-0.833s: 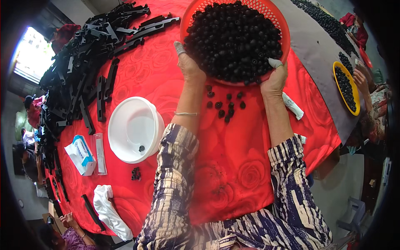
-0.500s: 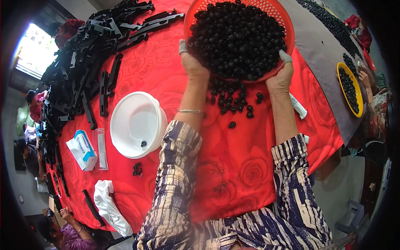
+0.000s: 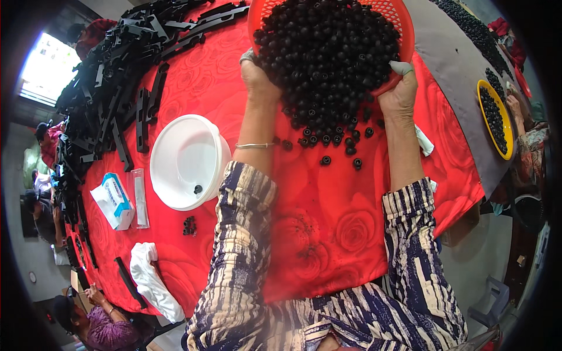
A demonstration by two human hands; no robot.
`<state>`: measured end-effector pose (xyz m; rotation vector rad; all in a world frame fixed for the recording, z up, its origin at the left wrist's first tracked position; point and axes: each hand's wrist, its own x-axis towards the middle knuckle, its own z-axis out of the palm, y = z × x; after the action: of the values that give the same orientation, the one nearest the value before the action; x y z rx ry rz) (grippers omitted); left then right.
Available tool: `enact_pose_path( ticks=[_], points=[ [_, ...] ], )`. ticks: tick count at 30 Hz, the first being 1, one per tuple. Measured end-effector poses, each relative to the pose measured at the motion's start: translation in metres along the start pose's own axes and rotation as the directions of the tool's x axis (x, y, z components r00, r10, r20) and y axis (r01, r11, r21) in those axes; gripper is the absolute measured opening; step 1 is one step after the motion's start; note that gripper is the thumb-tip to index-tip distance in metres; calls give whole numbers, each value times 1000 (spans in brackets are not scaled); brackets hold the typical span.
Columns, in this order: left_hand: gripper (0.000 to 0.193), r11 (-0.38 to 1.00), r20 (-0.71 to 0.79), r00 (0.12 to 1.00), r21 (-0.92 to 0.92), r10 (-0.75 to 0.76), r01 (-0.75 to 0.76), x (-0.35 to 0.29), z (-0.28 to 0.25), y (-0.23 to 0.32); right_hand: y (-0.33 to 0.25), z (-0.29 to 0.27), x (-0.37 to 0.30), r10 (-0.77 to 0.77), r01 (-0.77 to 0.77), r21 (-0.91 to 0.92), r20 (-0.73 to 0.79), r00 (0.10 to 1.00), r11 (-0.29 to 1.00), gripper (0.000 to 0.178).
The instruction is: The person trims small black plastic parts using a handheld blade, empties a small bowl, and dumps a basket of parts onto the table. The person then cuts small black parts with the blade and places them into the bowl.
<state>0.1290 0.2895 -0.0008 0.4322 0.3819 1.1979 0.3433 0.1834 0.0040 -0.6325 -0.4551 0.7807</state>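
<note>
**Left hand (image 3: 257, 79) and right hand (image 3: 400, 93) clasp one tilted red basket (image 3: 405, 29)**

Uncounted black pieces (image 3: 328, 64) spread past its near rim onto the red tablecloth (image 3: 328, 199). Thumbs (image 3: 401, 67) grip both sides; how far the hidden fingers open cannot be told. The left forearm (image 3: 257, 120) stands between them and one white bowl (image 3: 181, 152) containing one loose piece (image 3: 198, 189). Further left: one box (image 3: 117, 202), one clear packet (image 3: 140, 199), one white cloth (image 3: 151, 286), many black strips (image 3: 117, 82).

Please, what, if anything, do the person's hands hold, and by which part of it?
The left hand and the right hand hold a round red plastic basket, containing small round black parts, by its left and right sides.
</note>
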Motion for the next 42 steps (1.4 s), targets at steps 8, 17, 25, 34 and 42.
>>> enact_pose_path(
  ticks=[8, 17, 25, 34, 42],
  points=[
    [41, 999, -70, 997, 24, 41, -39, 0, -1, 0, -8, 19, -5, 48, -48, 50, -3, 999, 998, 39],
    [41, 997, 87, 994, -25, 71, -69, -1, -15, 4, -6, 30, -10, 82, -89, -90, -82, 993, 992, 24],
    [39, 992, -18, 993, 59, 114, -113, -22, -6, 14, -4, 35, -24, -63, 58, -95, -48, 997, 994, 25],
    [38, 994, -6, 994, 25, 107, -107, -31, -6, 16, -2, 36, -26, -130, 110, -169, -109, 986, 979, 19],
    [52, 968, -147, 972, 204, 182, -150, -39, 5, 20, -1, 37, -23, -188, 175, -189, -54, 981, 966, 21]
  ],
)
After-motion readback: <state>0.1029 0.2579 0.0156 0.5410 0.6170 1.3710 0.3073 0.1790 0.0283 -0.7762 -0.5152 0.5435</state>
